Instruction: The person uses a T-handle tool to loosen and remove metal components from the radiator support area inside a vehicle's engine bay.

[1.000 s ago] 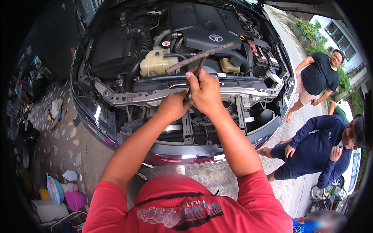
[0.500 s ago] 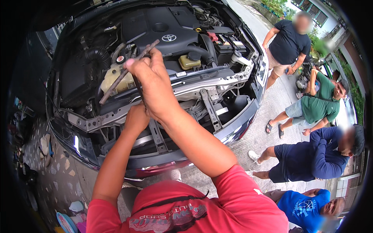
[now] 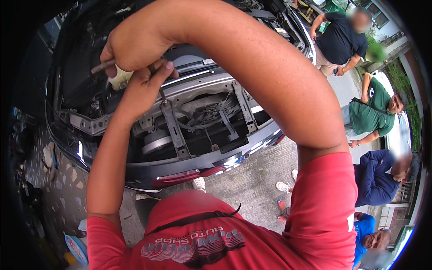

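Right forearm (image 3: 234, 40) has swung up and over since half a second ago, elbow raised, now arching across the engine bay; reddish-brown bar (image 3: 98, 68) turned with it, from a steep slant to nearly level, and the camera view shifted too. Right hand (image 3: 135, 47) is wrapped round the bar, back of hand facing up, hiding most of it; only the end sticking out left shows. Left hand (image 3: 146, 85) sits just below the right, fingers curled round a dark shaft (image 3: 162, 93), grip partly hidden. Key relation: bar lies roughly left-right, shaft runs roughly up-down in view, so crosswise; left hand is the nearer one to the shaft's lower end, which is at the top of a grey upright bracket (image 3: 174, 130), contact unclear. Join of bar and shaft hidden by the hands. Pale reservoir (image 3: 119, 80) peeks out beneath the right hand. Further out: grey front crossmember (image 3: 85, 123), dark bumper (image 3: 180, 166) nearer the body, red shirt (image 3: 288, 243) at the lower edge. Off to the right, onlookers in black shirt (image 3: 342, 42), green shirt (image 3: 372, 108), navy top (image 3: 378, 180), blue shirt (image 3: 365, 238). Light-blue basin (image 3: 75, 249) lower left.
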